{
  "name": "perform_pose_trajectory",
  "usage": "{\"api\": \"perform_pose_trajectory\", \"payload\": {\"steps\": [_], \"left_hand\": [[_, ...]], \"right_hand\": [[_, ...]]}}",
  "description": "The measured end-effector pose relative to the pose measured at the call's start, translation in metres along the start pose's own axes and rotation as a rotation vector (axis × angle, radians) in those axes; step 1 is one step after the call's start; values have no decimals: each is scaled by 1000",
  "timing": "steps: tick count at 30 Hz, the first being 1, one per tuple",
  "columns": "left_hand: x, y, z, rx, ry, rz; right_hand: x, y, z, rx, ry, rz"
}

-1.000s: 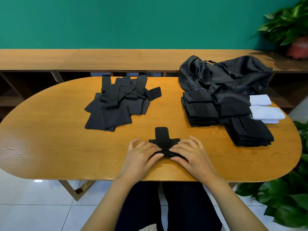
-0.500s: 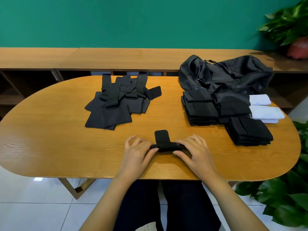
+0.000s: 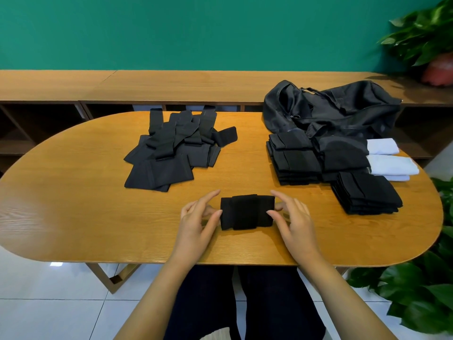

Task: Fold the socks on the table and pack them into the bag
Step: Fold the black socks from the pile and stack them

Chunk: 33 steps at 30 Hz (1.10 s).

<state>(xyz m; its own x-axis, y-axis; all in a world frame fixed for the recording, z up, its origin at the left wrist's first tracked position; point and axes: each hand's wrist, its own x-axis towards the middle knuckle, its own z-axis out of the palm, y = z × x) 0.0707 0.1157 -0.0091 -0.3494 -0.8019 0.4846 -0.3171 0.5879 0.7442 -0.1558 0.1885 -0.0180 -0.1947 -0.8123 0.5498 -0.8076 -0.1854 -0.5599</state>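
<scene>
Sock bundle (image 3: pixel 246 212), black and folded flat, is lying on the oval wooden table (image 3: pixel 73 204), centred near its front edge. Seated person is reaching in from that edge. Left hand (image 3: pixel 196 218) is pinching the bundle's left end between thumb and curled fingers, index finger sticking out above. Right hand (image 3: pixel 293 218) is pinching the right end the same way. Unfolded socks (image 3: pixel 171 153) are lying in a loose pile at far left-centre, well apart from the bundle. Folded stacks (image 3: pixel 296 160) are sitting at far right, touching the black bag (image 3: pixel 338 109) slumped behind them. White folded items (image 3: pixel 389 164) are lying just beside the stacks. Potted plant (image 3: pixel 424 33) is standing at top right.
</scene>
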Motion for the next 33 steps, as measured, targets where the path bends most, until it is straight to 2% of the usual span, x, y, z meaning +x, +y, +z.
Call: {"api": "perform_pose_trajectory", "payload": {"steps": [4,7,10,17,21,23,33], "left_hand": [[0,-4,1,48,-24,-51],[0,-6,1,111,-10,-84],[0,-6,1,171,-13,-36],[3,-7,5,372,-281,6],[3,-8,7,383,-360,-40],[3,-7,6,381,-360,-60],[3,-6,5,336,-334,-117]], "right_hand": [[2,-1,1,-31,1,47],[4,-1,2,-129,-9,16],[4,-2,3,-171,-38,-2],[1,-17,8,-375,-135,-98],[-4,-38,16,-463,-232,-143],[-8,-41,17,-497,-261,-106],[-14,13,-41,-724,-91,297]]}}
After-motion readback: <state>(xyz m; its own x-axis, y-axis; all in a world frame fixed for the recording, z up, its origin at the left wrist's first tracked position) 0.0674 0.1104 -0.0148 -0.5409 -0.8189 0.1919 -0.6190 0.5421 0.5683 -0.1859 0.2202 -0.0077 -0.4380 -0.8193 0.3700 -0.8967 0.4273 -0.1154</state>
